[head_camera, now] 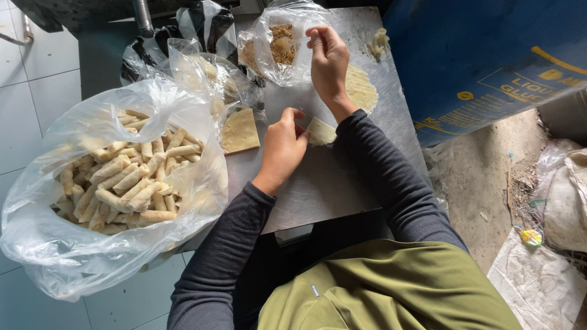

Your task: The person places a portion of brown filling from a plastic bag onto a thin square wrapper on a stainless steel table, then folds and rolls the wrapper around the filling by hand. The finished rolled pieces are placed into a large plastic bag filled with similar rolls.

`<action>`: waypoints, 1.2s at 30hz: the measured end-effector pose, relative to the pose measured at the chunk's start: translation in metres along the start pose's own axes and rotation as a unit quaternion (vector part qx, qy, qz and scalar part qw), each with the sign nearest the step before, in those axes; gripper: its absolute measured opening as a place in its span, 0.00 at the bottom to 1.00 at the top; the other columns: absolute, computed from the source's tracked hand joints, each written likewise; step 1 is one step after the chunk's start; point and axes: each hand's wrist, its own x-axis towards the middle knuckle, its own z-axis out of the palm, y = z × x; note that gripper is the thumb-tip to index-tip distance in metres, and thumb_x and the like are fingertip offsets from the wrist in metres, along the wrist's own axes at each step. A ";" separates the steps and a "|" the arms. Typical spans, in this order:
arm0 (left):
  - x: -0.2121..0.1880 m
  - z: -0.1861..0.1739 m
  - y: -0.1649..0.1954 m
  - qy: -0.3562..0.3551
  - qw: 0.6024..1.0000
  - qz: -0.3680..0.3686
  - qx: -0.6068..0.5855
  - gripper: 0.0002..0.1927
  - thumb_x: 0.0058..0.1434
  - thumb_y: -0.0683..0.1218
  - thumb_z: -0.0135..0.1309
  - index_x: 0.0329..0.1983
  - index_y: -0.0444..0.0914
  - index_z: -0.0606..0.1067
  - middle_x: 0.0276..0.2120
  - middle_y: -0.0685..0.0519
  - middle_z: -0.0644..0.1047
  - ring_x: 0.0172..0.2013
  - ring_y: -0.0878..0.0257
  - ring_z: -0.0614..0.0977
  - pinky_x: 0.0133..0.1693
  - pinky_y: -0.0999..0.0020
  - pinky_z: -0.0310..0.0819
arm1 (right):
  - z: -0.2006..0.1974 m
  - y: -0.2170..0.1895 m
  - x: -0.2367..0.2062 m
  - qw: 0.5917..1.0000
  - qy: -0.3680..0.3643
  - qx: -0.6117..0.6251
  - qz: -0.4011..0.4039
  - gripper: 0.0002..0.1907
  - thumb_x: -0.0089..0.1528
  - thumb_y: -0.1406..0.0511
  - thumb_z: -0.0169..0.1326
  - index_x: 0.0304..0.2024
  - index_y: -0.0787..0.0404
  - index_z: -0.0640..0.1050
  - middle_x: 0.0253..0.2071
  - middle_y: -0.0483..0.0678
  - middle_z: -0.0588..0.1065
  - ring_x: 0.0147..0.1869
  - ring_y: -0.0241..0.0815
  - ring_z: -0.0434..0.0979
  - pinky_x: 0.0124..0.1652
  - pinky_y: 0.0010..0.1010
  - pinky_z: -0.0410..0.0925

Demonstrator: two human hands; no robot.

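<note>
A: Left hand [282, 146]?
B: Mid frame, fingers curled together, pinching the edge of the thin wrapper [321, 131] lying flat on the metal table [330, 189].
A: Right hand [328, 61]?
B: Upper centre, at the filling bag [278, 46]; fingertips pinched, on what I cannot tell.
A: How does the wrapper handle?
B: Probably light, soft, tears easily; lift by a corner, gently.
A: Else?
B: Bag of finished rolls [122, 177] at left, wrapper stack [239, 130] beside it.
</note>
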 end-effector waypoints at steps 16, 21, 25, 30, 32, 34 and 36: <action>0.004 -0.001 -0.010 -0.007 1.000 -0.021 -0.014 0.17 0.56 0.39 0.60 0.49 0.35 0.74 0.30 0.49 0.84 0.31 0.59 0.87 0.37 0.65 0.80 | -0.059 -0.021 0.002 0.943 0.001 0.242 0.230 0.10 0.70 0.67 0.50 0.44 0.66 0.81 0.35 0.45 0.78 0.34 0.30 0.71 0.33 0.21 0.64; 0.006 -0.002 -0.016 -0.011 1.000 -0.016 -0.024 0.17 0.56 0.40 0.58 0.50 0.35 0.74 0.30 0.50 0.84 0.32 0.61 0.87 0.38 0.67 0.80 | -0.128 -0.033 -0.053 0.925 -0.018 0.271 0.266 0.09 0.72 0.68 0.50 0.46 0.67 0.80 0.37 0.45 0.76 0.38 0.31 0.71 0.38 0.20 0.65; 0.007 -0.002 -0.018 -0.011 0.999 -0.014 -0.028 0.18 0.56 0.39 0.58 0.50 0.34 0.73 0.30 0.49 0.83 0.31 0.62 0.87 0.37 0.68 0.80 | -0.151 -0.037 -0.099 0.919 -0.043 0.250 0.301 0.08 0.73 0.68 0.51 0.45 0.66 0.79 0.36 0.45 0.76 0.36 0.30 0.69 0.38 0.20 0.65; 0.007 -0.005 -0.018 -0.017 0.999 -0.009 -0.027 0.18 0.56 0.40 0.59 0.50 0.33 0.73 0.31 0.49 0.84 0.31 0.63 0.87 0.37 0.70 0.81 | -0.154 -0.042 -0.128 0.945 -0.065 0.177 0.267 0.09 0.73 0.66 0.50 0.47 0.65 0.79 0.37 0.43 0.76 0.37 0.28 0.68 0.41 0.18 0.64; 0.007 -0.006 -0.018 -0.017 0.999 -0.006 -0.029 0.18 0.56 0.40 0.59 0.50 0.33 0.73 0.31 0.49 0.84 0.32 0.63 0.87 0.37 0.70 0.81 | -0.151 -0.045 -0.132 0.957 -0.073 0.148 0.239 0.09 0.74 0.66 0.50 0.48 0.64 0.79 0.37 0.42 0.76 0.38 0.27 0.68 0.41 0.18 0.64; 0.007 -0.006 -0.018 -0.018 0.999 -0.006 -0.030 0.18 0.56 0.40 0.59 0.50 0.33 0.73 0.31 0.49 0.84 0.32 0.63 0.87 0.37 0.70 0.81 | -0.149 -0.048 -0.134 0.965 -0.083 0.127 0.214 0.08 0.74 0.67 0.50 0.48 0.64 0.79 0.38 0.42 0.77 0.38 0.27 0.68 0.42 0.18 0.65; 0.008 -0.006 -0.018 -0.018 0.999 -0.008 -0.030 0.18 0.56 0.39 0.58 0.50 0.33 0.73 0.31 0.49 0.84 0.31 0.63 0.87 0.37 0.70 0.81 | -0.147 -0.053 -0.135 0.970 -0.100 0.106 0.193 0.08 0.73 0.69 0.50 0.49 0.63 0.80 0.38 0.41 0.76 0.41 0.27 0.69 0.44 0.19 0.66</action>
